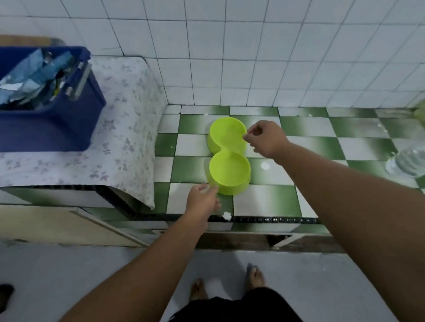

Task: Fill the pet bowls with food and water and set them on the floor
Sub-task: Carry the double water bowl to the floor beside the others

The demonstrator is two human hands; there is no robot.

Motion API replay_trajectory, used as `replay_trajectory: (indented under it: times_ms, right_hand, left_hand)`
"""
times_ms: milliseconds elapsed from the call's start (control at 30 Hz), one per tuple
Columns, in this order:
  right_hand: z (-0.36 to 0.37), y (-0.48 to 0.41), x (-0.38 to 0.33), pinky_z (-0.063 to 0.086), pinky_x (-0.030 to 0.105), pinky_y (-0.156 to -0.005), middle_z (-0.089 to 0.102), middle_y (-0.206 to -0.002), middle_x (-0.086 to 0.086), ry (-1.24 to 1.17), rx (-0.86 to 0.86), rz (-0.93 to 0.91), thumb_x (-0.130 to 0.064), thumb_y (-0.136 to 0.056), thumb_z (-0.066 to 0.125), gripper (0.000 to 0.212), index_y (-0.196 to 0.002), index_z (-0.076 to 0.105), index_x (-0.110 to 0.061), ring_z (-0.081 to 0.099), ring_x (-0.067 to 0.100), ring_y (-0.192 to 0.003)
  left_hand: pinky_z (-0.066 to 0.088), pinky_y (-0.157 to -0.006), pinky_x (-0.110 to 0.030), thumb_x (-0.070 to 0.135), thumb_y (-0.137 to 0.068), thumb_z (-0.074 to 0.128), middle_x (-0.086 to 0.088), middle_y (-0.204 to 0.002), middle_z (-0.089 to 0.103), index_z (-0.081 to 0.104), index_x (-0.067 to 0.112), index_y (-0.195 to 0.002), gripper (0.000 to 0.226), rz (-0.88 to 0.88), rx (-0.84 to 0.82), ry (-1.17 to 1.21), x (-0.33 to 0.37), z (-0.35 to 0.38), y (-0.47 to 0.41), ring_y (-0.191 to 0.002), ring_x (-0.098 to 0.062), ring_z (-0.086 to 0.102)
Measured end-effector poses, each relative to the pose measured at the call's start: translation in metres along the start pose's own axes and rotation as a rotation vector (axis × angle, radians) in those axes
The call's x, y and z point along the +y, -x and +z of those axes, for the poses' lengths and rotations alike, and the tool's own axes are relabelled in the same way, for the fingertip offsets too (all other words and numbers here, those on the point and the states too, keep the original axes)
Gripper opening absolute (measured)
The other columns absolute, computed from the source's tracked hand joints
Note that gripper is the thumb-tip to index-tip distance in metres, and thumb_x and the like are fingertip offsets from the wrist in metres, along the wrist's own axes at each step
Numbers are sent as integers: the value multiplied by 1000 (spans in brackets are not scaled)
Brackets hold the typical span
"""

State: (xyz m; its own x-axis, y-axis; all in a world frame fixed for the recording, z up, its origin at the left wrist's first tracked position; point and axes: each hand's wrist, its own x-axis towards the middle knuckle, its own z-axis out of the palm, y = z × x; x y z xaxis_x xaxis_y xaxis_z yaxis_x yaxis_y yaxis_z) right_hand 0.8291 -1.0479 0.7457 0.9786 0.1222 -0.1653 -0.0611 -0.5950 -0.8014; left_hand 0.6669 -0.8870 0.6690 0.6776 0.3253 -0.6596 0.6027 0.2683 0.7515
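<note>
**Up at counter height, a two-handed pinch**

On the green-and-white checkered tile counter (303, 142) sits a lime-green plastic double pet bowl (228, 157). The right hand (266, 137) pinches the far well's right rim between thumb and forefinger. The left hand (202, 202), fingers curled, seems to pinch the near well's left rim. A dark blue plastic crate (47, 129) stands well apart at left

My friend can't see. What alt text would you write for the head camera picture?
Two hands hold an empty-looking lime-green double pet bowl on a green-and-white tiled counter: the left hand at its near rim, the right hand at its far rim. A blue bin of papers stands to the left.
</note>
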Motion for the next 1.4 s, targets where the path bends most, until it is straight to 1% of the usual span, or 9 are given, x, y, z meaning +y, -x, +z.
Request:
replay_trajectory:
  times_ms: [233, 500, 700, 833, 933, 1033, 1133, 1267, 1400]
  right_hand:
    - [2, -54, 7, 45, 24, -63, 62, -93, 4, 42, -72, -76, -26, -90, 74, 24, -108, 68, -11, 58, 18, -78]
    - [28, -107, 12, 46, 33, -97, 61, -130, 14, 239, -167, -225, -29, -91, 70, 47, -131, 59, -6, 57, 30, -120]
    - [43, -139, 19, 47, 41, -103, 53, -140, 19, 292, -192, -207, -30, -94, 66, 56, -140, 52, -3, 54, 36, -126]
    - [48, -156, 25, 44, 42, -105, 52, -143, 21, 331, -241, -163, -32, -98, 60, 57, -144, 47, 0, 51, 38, -130]
    - [52, -162, 26, 42, 41, -105, 51, -144, 21, 334, -287, -153, -32, -102, 54, 55, -145, 44, 0, 49, 38, -132]
    - [51, -166, 29, 44, 38, -98, 54, -140, 20, 243, -309, -94, -33, -103, 52, 51, -144, 43, -5, 52, 38, -128]
    - [48, -174, 32, 45, 37, -91, 59, -130, 19, 176, -287, -39, -34, -104, 49, 42, -134, 50, -5, 57, 35, -116]
    - [44, -178, 40, 45, 34, -82, 67, -112, 19, 93, -224, -55, -35, -106, 46, 40, -113, 65, -1, 61, 32, -97]
    - [43, -173, 51, 48, 35, -74, 67, -83, 21, 41, -158, -87, -38, -105, 47, 50, -93, 72, 4, 61, 29, -79]
  left_hand:
    - [60, -90, -49, 28, -102, 63, -9, -92, 61, 54, 9, -132, 36, -64, 27, 58, -19, 44, -5, -78, -21, 58]
    - [54, -55, -22, 34, -100, 65, -12, -134, 59, 48, 19, -146, 51, -23, 206, 226, -23, 72, -19, -90, -22, 62]
    - [60, -69, -28, 34, -101, 63, -8, -148, 51, 41, 20, -155, 60, -55, 314, 276, -23, 82, -31, -120, -31, 60]
    - [64, -79, -36, 36, -102, 61, -6, -147, 51, 42, 18, -155, 59, -49, 382, 251, -23, 87, -39, -119, -30, 61]
    - [60, -93, -47, 60, -86, 60, -5, -147, 51, 47, 23, -152, 77, -10, 439, 161, -21, 90, -42, -118, -30, 62]
    - [55, -101, -53, 75, -70, 47, -13, -139, 54, 57, 23, -143, 90, 64, 514, 49, -26, 92, -48, -116, -32, 62]
    - [52, -103, -57, 68, -81, 41, -25, -137, 51, 53, 15, -147, 85, 75, 550, 6, -24, 90, -51, -117, -39, 60]
    - [48, -109, -55, 63, -89, 37, -12, -150, 44, 41, 22, -157, 79, 76, 598, 97, -19, 88, -55, -128, -34, 54]
    - [49, -107, -55, 64, -97, 32, -15, -146, 47, 55, 25, -145, 66, 70, 659, 142, -13, 82, -56, -125, -36, 54]
